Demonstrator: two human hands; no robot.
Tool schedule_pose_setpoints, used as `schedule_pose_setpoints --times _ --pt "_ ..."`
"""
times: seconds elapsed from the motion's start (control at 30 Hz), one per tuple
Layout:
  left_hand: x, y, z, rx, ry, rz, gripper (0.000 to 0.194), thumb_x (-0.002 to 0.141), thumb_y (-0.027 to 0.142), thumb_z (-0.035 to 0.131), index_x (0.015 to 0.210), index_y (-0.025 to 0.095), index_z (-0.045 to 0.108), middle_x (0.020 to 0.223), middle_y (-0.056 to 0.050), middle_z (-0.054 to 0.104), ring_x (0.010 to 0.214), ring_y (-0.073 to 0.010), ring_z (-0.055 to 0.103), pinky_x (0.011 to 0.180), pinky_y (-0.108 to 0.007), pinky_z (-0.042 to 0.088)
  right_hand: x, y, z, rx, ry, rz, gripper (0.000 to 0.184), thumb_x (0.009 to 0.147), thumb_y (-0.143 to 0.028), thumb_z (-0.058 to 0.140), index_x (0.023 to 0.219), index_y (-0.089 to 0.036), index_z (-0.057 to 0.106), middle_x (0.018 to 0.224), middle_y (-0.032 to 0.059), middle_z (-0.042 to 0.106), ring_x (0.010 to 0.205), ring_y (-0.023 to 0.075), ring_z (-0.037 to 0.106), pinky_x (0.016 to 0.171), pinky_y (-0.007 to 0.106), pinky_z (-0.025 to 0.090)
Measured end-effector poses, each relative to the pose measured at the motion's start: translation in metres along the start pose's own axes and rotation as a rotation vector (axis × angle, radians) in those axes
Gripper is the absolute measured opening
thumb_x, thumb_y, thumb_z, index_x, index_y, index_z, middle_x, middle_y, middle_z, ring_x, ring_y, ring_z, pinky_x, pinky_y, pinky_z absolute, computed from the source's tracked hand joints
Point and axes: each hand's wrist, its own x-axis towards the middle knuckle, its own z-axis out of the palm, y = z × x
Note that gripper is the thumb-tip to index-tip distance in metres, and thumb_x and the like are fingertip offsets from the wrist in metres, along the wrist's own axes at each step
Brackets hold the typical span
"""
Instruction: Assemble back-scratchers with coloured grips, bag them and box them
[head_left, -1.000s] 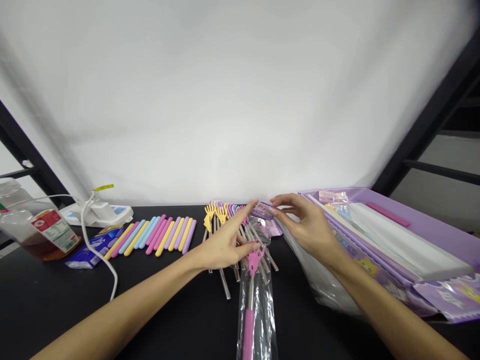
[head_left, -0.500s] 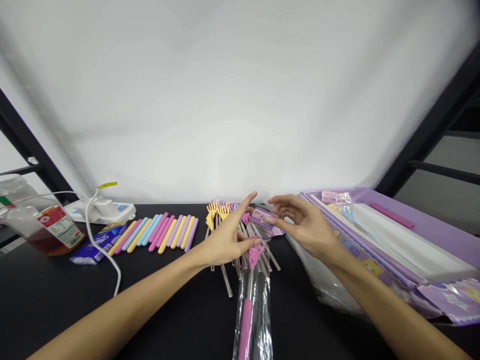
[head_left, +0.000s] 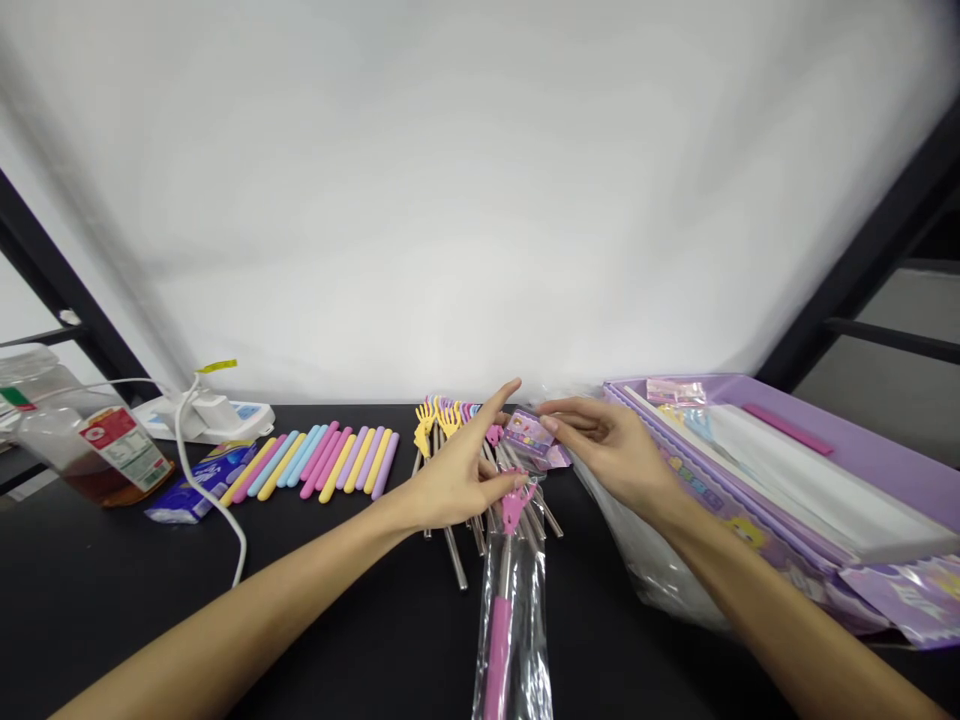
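Observation:
A pink back scratcher with a hand-shaped head and a metal rod lies in a clear plastic sleeve. My left hand pinches its top end between thumb and fingers, the index finger pointing up. My right hand has thumb and fingertips closed on the edge of a small purple printed card. That card is just above the scratcher's head. Behind and under my left hand is a pile of metal rods with coloured hand-shaped heads, such as yellow ones. Part of the pile is hidden.
Several pastel handles lie in a row on the black table. At left are a blue packet, a power strip, a white cable and a bottle. A purple box and a plastic bag are at right.
The purple card has turned its printed face more towards me, and my right fingers now pinch its edge. My left hand keeps its grip on the scratcher. The view has shifted slightly.

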Motion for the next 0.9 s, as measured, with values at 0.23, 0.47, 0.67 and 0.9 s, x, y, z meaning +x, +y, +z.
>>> schedule_pose_setpoints --times 0.23,0.47,0.67,0.9 --pt "0.001 -0.002 0.001 -0.027 0.009 0.001 0.092 0.087 0.029 0.066 0.151 0.049 0.004 0.144 -0.019 0.038 0.046 0.0004 0.053 0.038 -0.015 0.036 -0.003 -0.003 0.004 0.233 0.068 0.090 0.031 0.059 -0.036 0.088 0.078 -0.018 0.072 0.082 0.0057 0.073 0.082 0.0227 0.070 0.081 0.040 0.057" --pt "0.001 -0.001 0.000 0.003 0.020 -0.004 0.091 0.087 0.027 0.065 0.151 0.050 0.004 0.146 -0.020 0.035 0.046 0.0005 0.054 0.040 -0.016 0.039 -0.006 -0.005 0.010 0.317 0.085 0.135 0.029 0.065 -0.039 0.085 0.085 -0.020 0.073 0.093 0.0063 0.073 0.094 0.0227 0.067 0.093 0.041 0.051" --pt "0.001 0.002 0.001 -0.029 0.025 0.015 0.092 0.086 0.027 0.066 0.151 0.049 0.005 0.140 -0.017 0.042 0.048 -0.0008 0.055 0.040 -0.017 0.041 -0.007 -0.007 0.015 0.395 0.101 0.165 0.030 0.058 -0.033 0.089 0.079 -0.021 0.071 0.086 0.0042 0.071 0.091 0.0229 0.067 0.093 0.044 0.052" --pt "0.000 -0.001 0.003 -0.066 0.010 0.030 0.092 0.086 0.025 0.066 0.151 0.049 0.006 0.146 -0.018 0.037 0.044 0.0027 0.049 0.035 -0.013 0.033 -0.009 -0.010 0.021 0.166 0.081 0.039 0.029 0.070 -0.044 0.080 0.082 -0.020 0.070 0.089 0.0069 0.072 0.088 0.0232 0.068 0.085 0.042 0.055"
